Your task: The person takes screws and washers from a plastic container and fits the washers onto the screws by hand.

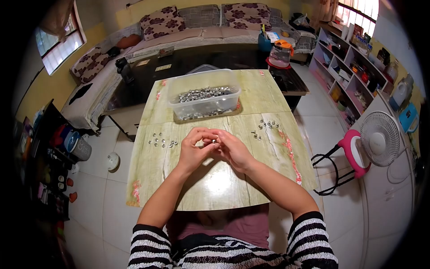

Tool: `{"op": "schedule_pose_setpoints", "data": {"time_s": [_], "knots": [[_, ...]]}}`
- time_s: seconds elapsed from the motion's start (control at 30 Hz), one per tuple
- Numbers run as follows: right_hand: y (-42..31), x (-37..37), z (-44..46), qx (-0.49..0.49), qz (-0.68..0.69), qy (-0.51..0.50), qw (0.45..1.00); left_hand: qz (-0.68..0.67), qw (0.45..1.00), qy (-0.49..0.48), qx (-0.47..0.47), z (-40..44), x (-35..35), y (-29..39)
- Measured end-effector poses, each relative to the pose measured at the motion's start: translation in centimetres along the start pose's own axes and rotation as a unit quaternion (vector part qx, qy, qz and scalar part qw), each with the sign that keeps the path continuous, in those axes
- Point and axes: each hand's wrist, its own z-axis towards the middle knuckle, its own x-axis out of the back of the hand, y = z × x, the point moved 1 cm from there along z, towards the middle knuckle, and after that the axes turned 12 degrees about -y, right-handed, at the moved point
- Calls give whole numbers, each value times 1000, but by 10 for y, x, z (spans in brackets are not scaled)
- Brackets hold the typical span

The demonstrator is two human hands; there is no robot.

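Pinching a small metal piece (214,141) between both hands (192,153), its shape mostly hidden by them

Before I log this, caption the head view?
Left hand and right hand hold a metal part between them above the table, tub beyond.

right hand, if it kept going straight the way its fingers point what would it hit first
Most likely the left hand: the right hand points forward and leftward, straight at its fingers. A small metal piece shows between them, so it might be met first; depth is unclear.
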Motion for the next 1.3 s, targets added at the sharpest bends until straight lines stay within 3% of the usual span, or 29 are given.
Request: {"op": "schedule_pose_setpoints", "data": {"time_s": [0.23,0.67,0.83,0.93,1.0,1.1,1.3], "knots": [[4,10,-2,-61,-47,13,997,-49,999,7,-7,-4,3,-11],[0,17,-2,-68,-35,-18,997,-37,999,-33,-19,-4,7,-9],[-4,10,-3,-59,-49,44,996,-45,999,-22,-8,-4,6,-8],[-3,15,-2,-62,-59,34,996,-25,999,-36,-19,-5,5,-7],[-2,16,-2,-63,-67,34,995,93,992,-48,-71,-4,4,-5],[-1,15,-3,-58,-78,32,995,166,980,-57,-91,-3,3,-2],[-2,9,-3,-30,-91,44,994,242,961,-18,-132,-2,2,6]]}}
